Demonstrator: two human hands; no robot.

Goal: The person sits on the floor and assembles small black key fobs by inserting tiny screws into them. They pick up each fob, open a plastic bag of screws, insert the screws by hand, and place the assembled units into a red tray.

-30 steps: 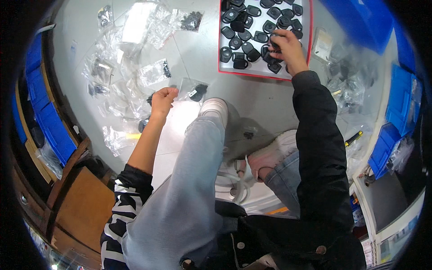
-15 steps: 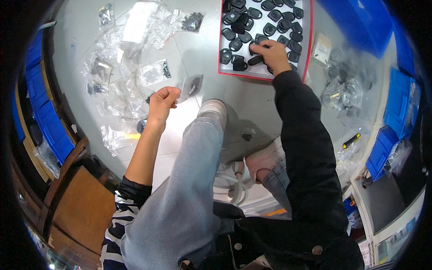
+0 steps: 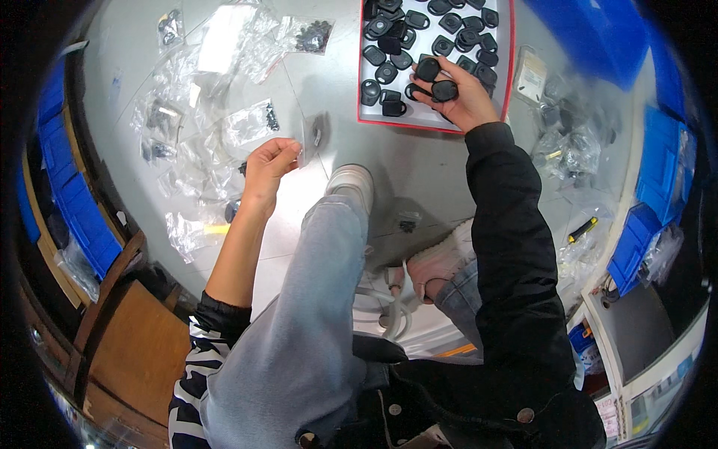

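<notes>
My left hand (image 3: 268, 166) pinches the edge of a small clear zip bag (image 3: 306, 139) between thumb and fingers; a dark piece shows inside it. On the right, my right hand (image 3: 473, 96) is palm up over the near edge of a shallow white box with a red rim (image 3: 407, 126). Black key fobs rest on its fingers: a rounded key fob (image 3: 444, 91) and another key fob (image 3: 428, 69) beyond it. A third fob by the fingertips may be held or lying in the box. Many more black key fobs (image 3: 387, 72) lie loose in the box.
Clear bags (image 3: 206, 161) cover the floor at left, one with small black parts (image 3: 311, 35). More bags (image 3: 572, 150) lie right of the box. Blue bins (image 3: 662, 161) stand at both sides. A yellow-black cutter (image 3: 583, 230) lies at right; a small parts bag (image 3: 408, 222) lies between my feet.
My right hand has turned from palm down, picking among the fobs, to palm up with key fobs on its fingers. My left hand still pinches the bag, which has tilted slightly.
</notes>
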